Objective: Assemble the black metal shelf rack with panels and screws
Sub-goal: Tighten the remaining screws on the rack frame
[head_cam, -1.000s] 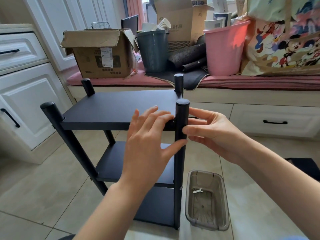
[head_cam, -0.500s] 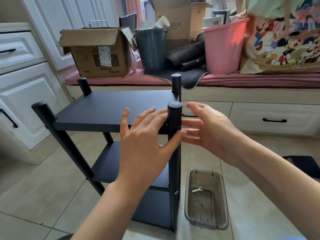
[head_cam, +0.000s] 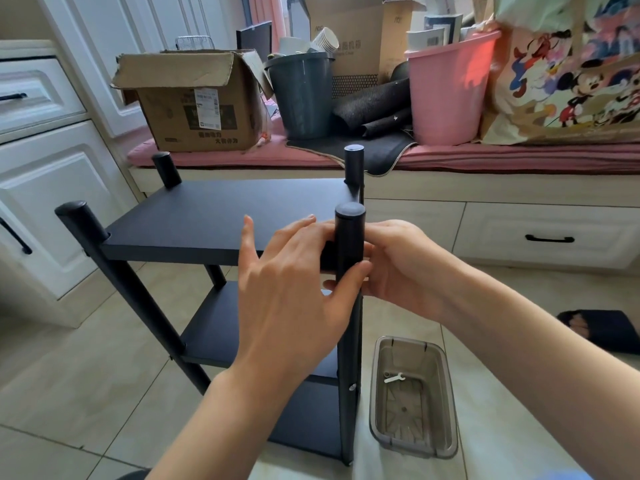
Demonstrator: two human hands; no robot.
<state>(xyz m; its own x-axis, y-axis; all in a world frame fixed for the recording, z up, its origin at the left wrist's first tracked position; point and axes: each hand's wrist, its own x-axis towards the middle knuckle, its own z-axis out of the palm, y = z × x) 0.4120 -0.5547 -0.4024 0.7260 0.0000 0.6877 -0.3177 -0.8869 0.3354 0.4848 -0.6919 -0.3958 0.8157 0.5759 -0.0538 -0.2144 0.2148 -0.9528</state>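
Black rack post (head_cam: 349, 237) gripped by both hands.

One rack (head_cam: 221, 220): four posts (head_cam: 349, 237), three panels (head_cam: 225, 327). Two hands: left (head_cam: 294, 292), right (head_cam: 398, 265). One clear bin (head_cam: 446, 403) with one small wrench (head_cam: 393, 378). Two cardboard boxes (head_cam: 194, 105). Two buckets: one grey (head_cam: 301, 95), one pink (head_cam: 446, 91). One cartoon bag (head_cam: 568, 71).
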